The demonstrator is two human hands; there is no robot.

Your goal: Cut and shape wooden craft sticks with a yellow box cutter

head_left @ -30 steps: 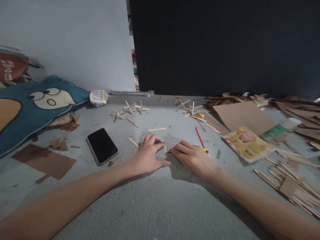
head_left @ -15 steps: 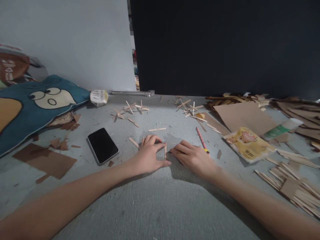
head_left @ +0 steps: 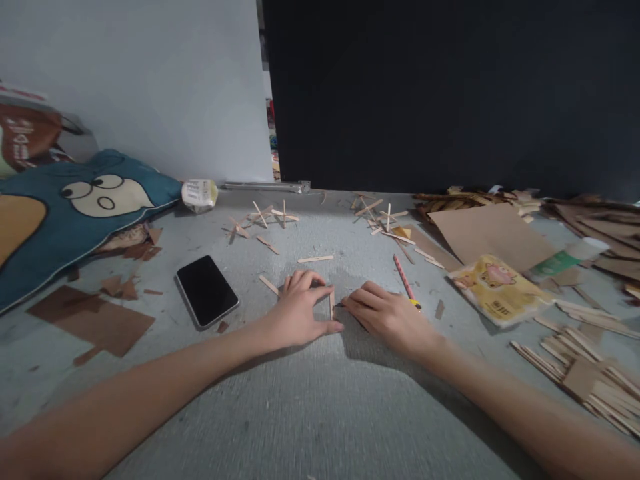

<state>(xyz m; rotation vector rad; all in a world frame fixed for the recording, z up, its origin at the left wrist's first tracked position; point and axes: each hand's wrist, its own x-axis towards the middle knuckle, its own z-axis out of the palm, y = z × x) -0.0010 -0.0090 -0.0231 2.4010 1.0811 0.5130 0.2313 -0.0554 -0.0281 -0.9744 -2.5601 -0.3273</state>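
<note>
A short wooden craft stick [head_left: 331,305] stands nearly end-on to me, gripped at its two ends between the thumb and forefinger of my left hand [head_left: 303,310]. Just right of it, my right hand [head_left: 383,310] is closed in a pinch. A small dark tip shows at its fingertips, close to the stick, but I cannot make out what it belongs to. One loose craft stick [head_left: 315,259] lies beyond the hands, and another stick [head_left: 270,285] is partly behind my left hand. A pink patterned pencil [head_left: 404,277] lies past my right hand.
At left are a phone [head_left: 207,291], a cardboard piece [head_left: 95,320] and a blue cushion [head_left: 95,200]. Joined sticks [head_left: 284,215] stand at the back, with more [head_left: 387,217] to the right. A yellow packet [head_left: 500,290], glue tube [head_left: 567,260] and stick bundle [head_left: 580,377] lie right.
Hardly anything differs. Both hands keep their places around the craft stick, and the whole view has shifted very slightly.
</note>
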